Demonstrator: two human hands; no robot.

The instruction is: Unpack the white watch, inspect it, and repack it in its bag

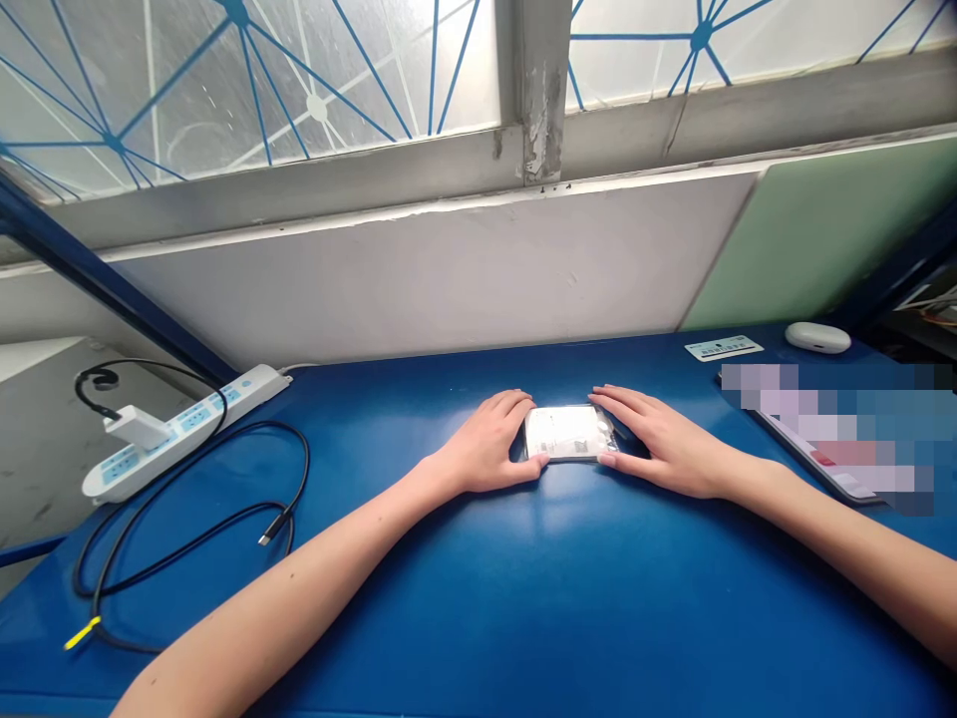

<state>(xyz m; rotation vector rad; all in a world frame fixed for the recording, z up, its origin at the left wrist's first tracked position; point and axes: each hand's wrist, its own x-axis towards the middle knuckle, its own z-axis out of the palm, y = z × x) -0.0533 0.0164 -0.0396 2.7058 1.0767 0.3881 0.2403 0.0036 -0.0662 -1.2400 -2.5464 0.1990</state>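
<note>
A small flat white box [564, 431] in clear plastic wrapping lies on the blue tabletop [478, 598], with glare across its upper face. My left hand [497, 444] grips its left end, thumb along the near edge and fingers at the far side. At the opposite end my right hand [658, 444] holds the box in the same way, its thumb tip on the near right corner. Loose clear film sticks out at the right end. Small printed marks on the box are too blurred to read.
On the left, a white power strip [250, 387] carries a white charger [139, 427] with a looped black cable [305, 469]. To the right are a printed card [724, 347], a white oval case [817, 337] and a flat, partly pixelated object [807, 449]. A wall [449, 279] bounds the back.
</note>
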